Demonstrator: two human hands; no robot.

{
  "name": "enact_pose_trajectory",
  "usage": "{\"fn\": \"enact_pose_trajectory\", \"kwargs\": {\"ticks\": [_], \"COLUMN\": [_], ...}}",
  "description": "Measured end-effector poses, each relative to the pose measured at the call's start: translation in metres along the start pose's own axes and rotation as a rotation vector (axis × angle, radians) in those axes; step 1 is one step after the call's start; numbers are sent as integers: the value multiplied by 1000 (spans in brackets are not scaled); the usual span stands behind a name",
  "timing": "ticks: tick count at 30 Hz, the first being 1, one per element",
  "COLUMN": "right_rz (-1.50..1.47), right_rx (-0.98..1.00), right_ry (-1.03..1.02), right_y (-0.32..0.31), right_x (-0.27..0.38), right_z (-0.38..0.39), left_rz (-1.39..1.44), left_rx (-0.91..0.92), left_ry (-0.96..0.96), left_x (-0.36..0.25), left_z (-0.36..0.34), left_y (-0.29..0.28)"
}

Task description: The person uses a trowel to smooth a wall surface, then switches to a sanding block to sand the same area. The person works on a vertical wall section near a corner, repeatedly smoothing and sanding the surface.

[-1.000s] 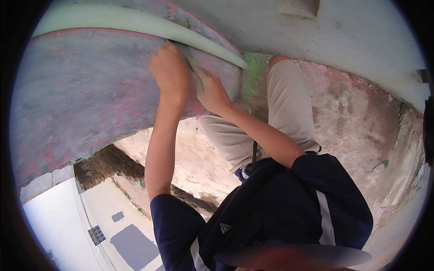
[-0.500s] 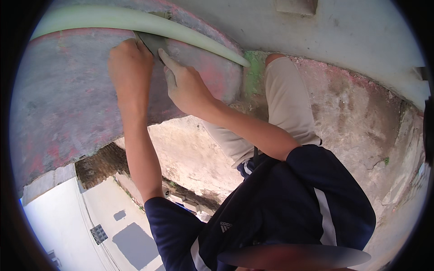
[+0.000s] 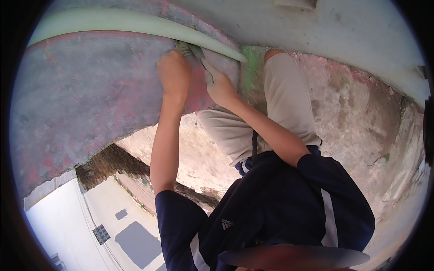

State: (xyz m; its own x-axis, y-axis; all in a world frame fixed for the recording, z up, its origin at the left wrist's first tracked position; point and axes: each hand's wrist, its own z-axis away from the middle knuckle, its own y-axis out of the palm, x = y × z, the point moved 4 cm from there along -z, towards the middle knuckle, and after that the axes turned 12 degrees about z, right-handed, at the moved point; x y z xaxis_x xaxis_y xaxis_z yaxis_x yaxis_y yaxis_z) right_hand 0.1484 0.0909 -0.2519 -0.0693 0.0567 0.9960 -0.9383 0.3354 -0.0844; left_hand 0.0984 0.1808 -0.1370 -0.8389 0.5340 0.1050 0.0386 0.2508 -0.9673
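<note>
A flat grey tool (image 3: 194,50) lies along the underside of a long pale-green curved strip (image 3: 113,22), on a mottled grey and pink surface (image 3: 90,95). My left hand (image 3: 174,72) is closed on the tool’s left end, fingers curled and partly hidden. Just to its right, my right hand (image 3: 220,88) grips the tool too, with the index finger stretched along it. The tool’s exact kind is unclear.
My bent legs (image 3: 287,104) rest by a stained concrete floor (image 3: 343,131). A grey wall (image 3: 343,31) runs along the upper right. Below the ledge’s broken edge, a white building (image 3: 63,217) with wires shows at lower left.
Both hands and the tool shifted left along the green strip half a second ago, then moved back right, now slightly right of where they were a second ago.
</note>
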Motion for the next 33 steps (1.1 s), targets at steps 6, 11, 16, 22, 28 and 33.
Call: {"fn": "enact_pose_trajectory", "kwargs": {"ticks": [6,11,16,22,28,33], "right_rz": [-171,-166,82,-6,-131,-105], "right_rx": [24,-50,14,123,119,85], "right_ry": [-205,-240,33,167,102,-12], "right_y": [-6,-1,7,-2,-2,0], "right_x": [101,100,-9,-95,-43,-3], "right_z": [6,2,-9,-6,-7,-7], "left_rz": [90,3,-57,-12,60,157], "left_rx": [-151,-80,-11,134,-91,-211], "left_ry": [-21,-59,-31,-90,-8,-158], "left_x": [10,6,-6,-4,3,22], "left_z": [-23,-19,12,32,-6,-30], "left_y": [-109,-113,-20,47,-29,-167]}}
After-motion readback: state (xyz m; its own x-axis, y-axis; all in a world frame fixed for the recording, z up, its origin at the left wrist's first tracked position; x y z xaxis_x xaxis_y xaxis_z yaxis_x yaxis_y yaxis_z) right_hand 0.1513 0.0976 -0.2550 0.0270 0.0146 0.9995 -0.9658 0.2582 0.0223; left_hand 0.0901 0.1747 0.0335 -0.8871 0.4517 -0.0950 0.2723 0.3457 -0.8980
